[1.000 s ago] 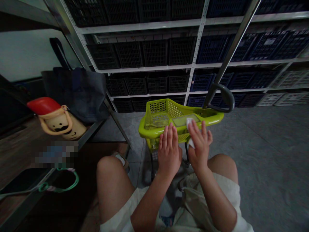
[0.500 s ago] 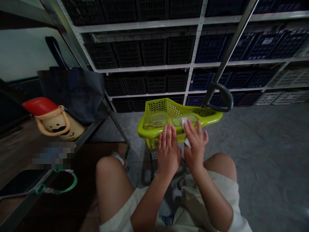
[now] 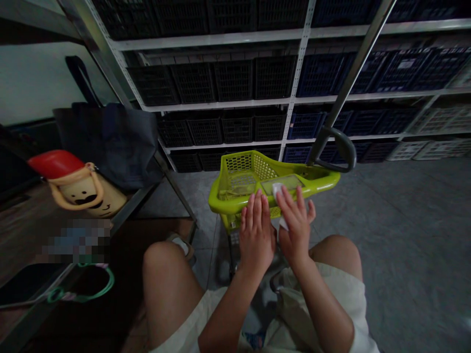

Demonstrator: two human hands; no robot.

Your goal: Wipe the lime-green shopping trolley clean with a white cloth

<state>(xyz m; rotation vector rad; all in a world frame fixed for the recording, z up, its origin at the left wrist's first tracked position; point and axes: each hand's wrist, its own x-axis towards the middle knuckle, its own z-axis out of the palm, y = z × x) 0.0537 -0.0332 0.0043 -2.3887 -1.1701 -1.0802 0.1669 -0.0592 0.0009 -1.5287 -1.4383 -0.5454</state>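
A lime-green plastic basket cart stands on the floor just past my knees. My left hand lies flat against its near rim, fingers stretched out and together. My right hand presses a small white cloth onto the basket's flat near edge, fingers extended over it. The cloth shows above and below my fingers. The cart's grey handle loop rises at the right on a metal pole.
A cream bottle with a red cap lies on a dark shelf at the left, beside a dark bag. A green cord lies lower left. Shelving with dark crates fills the back. Grey floor spreads to the right.
Both hands have slid slightly left along the basket's near edge, the right one carrying the white cloth with it. The view has shifted a little too.
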